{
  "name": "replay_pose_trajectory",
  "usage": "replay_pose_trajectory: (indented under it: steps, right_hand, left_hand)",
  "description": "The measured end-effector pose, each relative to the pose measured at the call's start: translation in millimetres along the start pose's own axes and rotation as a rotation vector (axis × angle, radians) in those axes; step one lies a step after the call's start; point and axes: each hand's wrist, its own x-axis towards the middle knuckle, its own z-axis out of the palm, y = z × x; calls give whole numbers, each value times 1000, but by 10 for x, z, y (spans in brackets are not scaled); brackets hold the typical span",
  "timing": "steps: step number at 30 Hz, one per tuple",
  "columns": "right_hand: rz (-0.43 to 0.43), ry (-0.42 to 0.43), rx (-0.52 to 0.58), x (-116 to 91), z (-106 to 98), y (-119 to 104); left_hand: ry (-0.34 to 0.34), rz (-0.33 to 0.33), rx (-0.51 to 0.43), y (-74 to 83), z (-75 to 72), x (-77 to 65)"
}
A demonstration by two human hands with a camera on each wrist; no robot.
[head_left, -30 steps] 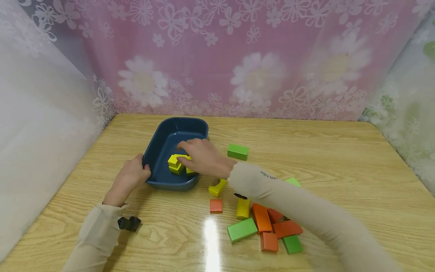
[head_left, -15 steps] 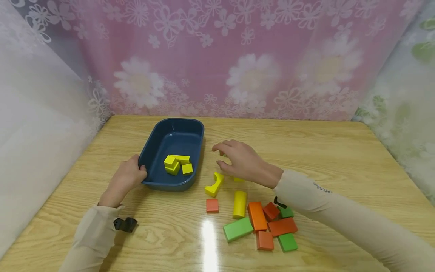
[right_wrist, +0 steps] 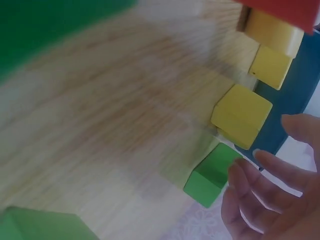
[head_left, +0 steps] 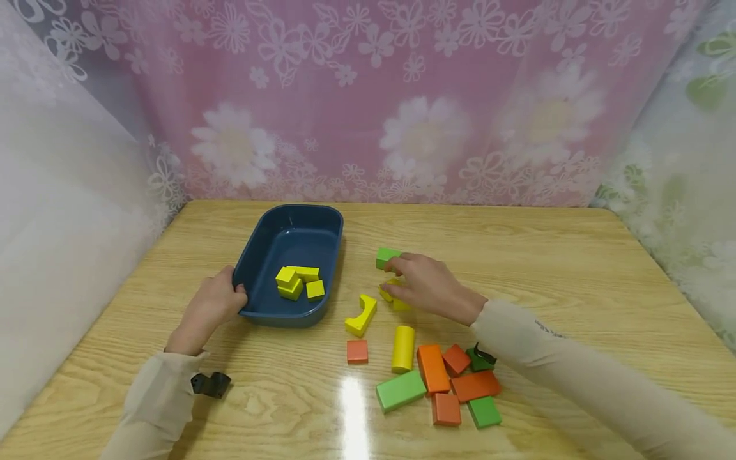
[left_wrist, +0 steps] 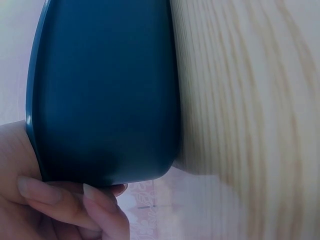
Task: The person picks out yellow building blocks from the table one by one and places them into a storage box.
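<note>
Left hand (head_left: 211,305): I find it gripping the rim of the dark blue bin (head_left: 299,246) at the near-left corner.
Right hand (head_left: 431,286): fingers parted and loosely bent beside a yellow block (right_wrist: 242,112), not closed on it; a green block (head_left: 386,258) lies just beyond the knuckles.
Bin: on the left part of the surface (head_left: 546,262), with yellow blocks (head_left: 315,291) in its near half.
Head view: only here do I see those bin contents.
Left wrist view: curled fingers (left_wrist: 97,197) at the bin's corner, mostly hidden from the head camera.
Right wrist view: a gap between thumb tip and yellow block, unclear from above.
Lettering: small dark marks on the right sleeve (head_left: 546,345); I cannot read them.
Edges: bin's far end near the back edge, by the pink curtain (head_left: 345,153).
Room: a strip of wood separates the bin from the yellow arch block (head_left: 361,317); a wide stretch of grain runs rightward from the right hand.
</note>
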Motion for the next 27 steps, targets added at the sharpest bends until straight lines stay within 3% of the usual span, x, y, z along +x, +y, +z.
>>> replay_pose_trajectory:
  steps: [7,11,21,27]
  right_hand:
    - [4,-79,-159,47,53,-53]
    - [2,-100,-195,55,70,-76]
    - [2,-97,-209,60,93,-75]
    - [-39,-38,-139,51,80,-66]
  left_hand:
    - [1,-6,-1,-7,6,-8]
    - [4,-3,1,0,3,-7]
    - [16,0,7,2,15,-5]
    - [6,-8,-2,3,17,-5]
